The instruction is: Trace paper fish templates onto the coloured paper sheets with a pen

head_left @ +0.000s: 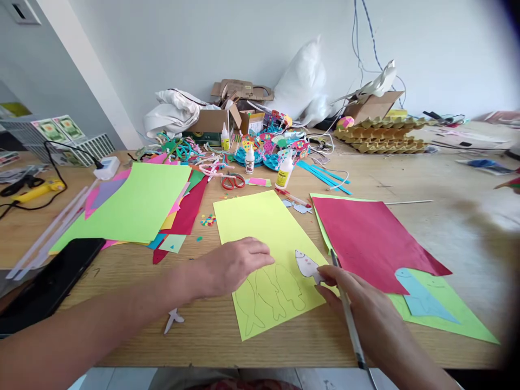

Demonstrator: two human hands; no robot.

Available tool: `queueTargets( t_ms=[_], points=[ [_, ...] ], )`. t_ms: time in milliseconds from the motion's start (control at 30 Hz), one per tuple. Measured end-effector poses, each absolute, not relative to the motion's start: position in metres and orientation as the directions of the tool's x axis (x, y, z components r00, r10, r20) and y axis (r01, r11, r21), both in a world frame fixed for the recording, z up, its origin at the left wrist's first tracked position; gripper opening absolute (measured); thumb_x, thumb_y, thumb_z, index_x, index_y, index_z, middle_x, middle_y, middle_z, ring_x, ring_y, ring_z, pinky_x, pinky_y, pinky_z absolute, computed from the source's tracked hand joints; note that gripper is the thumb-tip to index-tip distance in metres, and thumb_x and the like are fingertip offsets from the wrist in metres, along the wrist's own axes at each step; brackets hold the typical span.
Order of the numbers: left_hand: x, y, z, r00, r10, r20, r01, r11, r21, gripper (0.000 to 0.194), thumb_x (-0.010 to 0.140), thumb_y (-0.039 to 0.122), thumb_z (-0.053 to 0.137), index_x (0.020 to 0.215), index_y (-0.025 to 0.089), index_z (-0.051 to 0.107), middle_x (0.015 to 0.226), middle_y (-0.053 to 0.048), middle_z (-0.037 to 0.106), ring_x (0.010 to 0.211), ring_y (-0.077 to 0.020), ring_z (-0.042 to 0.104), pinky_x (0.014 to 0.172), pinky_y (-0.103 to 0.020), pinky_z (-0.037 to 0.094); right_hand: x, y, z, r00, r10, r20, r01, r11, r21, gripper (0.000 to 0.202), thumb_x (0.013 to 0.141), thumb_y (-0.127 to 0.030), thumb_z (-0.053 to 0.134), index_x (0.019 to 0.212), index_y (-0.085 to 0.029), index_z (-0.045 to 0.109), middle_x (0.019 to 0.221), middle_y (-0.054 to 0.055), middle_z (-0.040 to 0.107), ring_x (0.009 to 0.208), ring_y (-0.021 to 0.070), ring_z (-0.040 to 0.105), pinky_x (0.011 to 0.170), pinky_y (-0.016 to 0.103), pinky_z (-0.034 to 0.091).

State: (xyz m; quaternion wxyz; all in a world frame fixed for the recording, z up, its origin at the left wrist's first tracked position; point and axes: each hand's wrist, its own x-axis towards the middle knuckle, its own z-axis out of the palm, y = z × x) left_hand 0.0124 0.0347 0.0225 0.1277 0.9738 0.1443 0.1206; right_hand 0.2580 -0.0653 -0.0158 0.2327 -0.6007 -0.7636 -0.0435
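Note:
A yellow sheet of paper (260, 222) lies in front of me, with several fish outlines drawn on its lower half. My left hand (233, 265) hovers over or rests on its left side, fingers stretched out and holding nothing. Between thumb and forefinger, my right hand (357, 300) pinches a white paper fish cutout (306, 265) by its tail, above the sheet's right side. The same hand also holds a pen (350, 319), tip pointing away from me. A small white paper cutout (174, 320) lies on the table left of the sheet.
Red paper (374, 233) lies at right over green paper, beside a blue fish shape (426, 298). Coloured sheets (130, 206) and a black phone (52, 281) are at left. Glue bottles (285, 172), red-handled scissors (233, 181) and egg trays (377, 135) stand or lie farther back.

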Motion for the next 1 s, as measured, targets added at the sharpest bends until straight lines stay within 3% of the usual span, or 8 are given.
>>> queueTargets(
  t_ms=[233,500,767,1000],
  points=[
    [0.053,0.056,0.011,0.979,0.191,0.073,0.163,-0.946,0.281,0.045,0.076,-0.009,0.038,0.114,0.008,0.055,0.116,-0.010,0.058,0.109,-0.0166,0.052,0.095,-0.025,0.041,0.257,-0.068,-0.024,-0.196,0.912,0.362,0.951,0.266,-0.155,0.022,0.087,-0.022,0.040,0.094,-0.019,0.061,0.080,0.008,0.071,0.068,0.0203,0.067,0.053,0.029,0.051],
    [0.059,0.059,0.004,0.996,0.082,0.020,0.079,-0.989,0.127,0.039,0.083,-0.001,0.040,0.119,0.011,0.052,0.120,-0.009,0.056,0.101,-0.0185,0.051,0.089,-0.028,0.042,0.257,-0.073,-0.034,-0.279,0.849,0.449,0.934,0.349,-0.079,0.021,0.088,-0.016,0.040,0.101,-0.015,0.057,0.077,0.008,0.068,0.073,0.0204,0.065,0.061,0.030,0.052],
    [0.061,0.052,-0.001,0.996,0.090,0.029,0.089,-0.996,0.010,0.031,0.093,0.014,0.036,0.121,0.020,0.049,0.126,-0.002,0.052,0.088,-0.0164,0.047,0.082,-0.028,0.040,0.250,-0.079,-0.031,-0.288,0.866,0.408,0.934,0.348,-0.078,0.019,0.090,-0.015,0.038,0.103,-0.018,0.052,0.072,0.004,0.061,0.065,0.0189,0.058,0.056,0.030,0.047],
    [0.061,0.049,0.000,0.995,0.097,0.002,0.097,-0.995,-0.031,0.030,0.093,0.013,0.036,0.118,0.020,0.051,0.127,0.000,0.052,0.084,-0.0168,0.045,0.077,-0.029,0.039,0.252,-0.082,-0.032,-0.287,0.875,0.389,0.929,0.354,-0.110,0.021,0.089,-0.013,0.042,0.107,-0.017,0.051,0.078,0.005,0.062,0.070,0.0198,0.059,0.060,0.032,0.047]
  ],
)
